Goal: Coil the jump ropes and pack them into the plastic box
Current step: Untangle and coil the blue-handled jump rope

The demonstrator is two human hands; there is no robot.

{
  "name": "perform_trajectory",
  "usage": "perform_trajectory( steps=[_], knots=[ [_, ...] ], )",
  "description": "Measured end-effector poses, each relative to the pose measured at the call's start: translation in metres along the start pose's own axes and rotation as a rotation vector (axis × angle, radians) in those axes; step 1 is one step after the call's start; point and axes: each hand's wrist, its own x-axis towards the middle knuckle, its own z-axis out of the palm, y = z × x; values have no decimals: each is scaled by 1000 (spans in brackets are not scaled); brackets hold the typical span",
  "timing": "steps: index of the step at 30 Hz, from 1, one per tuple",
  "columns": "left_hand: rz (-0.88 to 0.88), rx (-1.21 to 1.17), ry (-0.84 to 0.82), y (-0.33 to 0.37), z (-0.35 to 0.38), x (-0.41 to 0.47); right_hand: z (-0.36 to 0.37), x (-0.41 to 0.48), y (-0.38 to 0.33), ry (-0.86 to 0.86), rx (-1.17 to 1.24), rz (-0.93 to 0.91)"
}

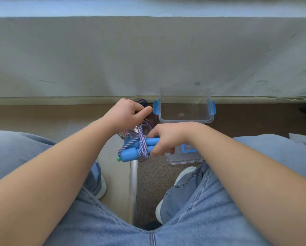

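Between the knees, the right hand point(166, 139) clenches both blue handles point(131, 154) side by side as a core. Above them the left hand point(125, 112) pinches the rope point(142, 139) taut, likely winding it round to bind the coil. On the floor just ahead the box point(185, 120) sits open, lid point(184, 159) off, ready for packing. More ropes point(149, 121) lie beside it.
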Motion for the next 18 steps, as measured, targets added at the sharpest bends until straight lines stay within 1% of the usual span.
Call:
perform_trajectory(
  steps=[5, 6, 7, 8, 9, 10, 11, 12, 13, 15, 18],
  knots=[
    [-437, -520, -76, -2, -6, 12, -9, -6, -4, -2, 420, -168],
    [-523, -605, -120, -6, -6, 12, -10, -7, -4, -2, 505, -202],
    [-581, -709, -186, -10, -5, 9, -11, -7, -5, 6, 592, -239],
    [-584, -807, -240, -15, -2, 7, -12, -7, -6, 29, 672, -277],
    [-545, -860, -253, -17, 1, 4, -14, -7, -7, 68, 736, -308],
    [-506, -891, -245, -17, 3, 1, -16, -6, -7, 124, 779, -322],
    [-507, -891, -217, -14, 3, -1, -17, -4, -8, 190, 798, -316],
    [-542, -906, -182, -10, 5, -1, -18, -3, -8, 255, 803, -295],
    [-564, -921, -188, -3, 4, -1, -17, -1, -7, 307, 806, -268],
    [-575, -871, -281, 2, 5, 0, -13, 6, -8, 399, 796, -206],
    [-578, -747, -406, 5, 5, -4, -10, 18, -3, 599, 724, -70]
  ],
)
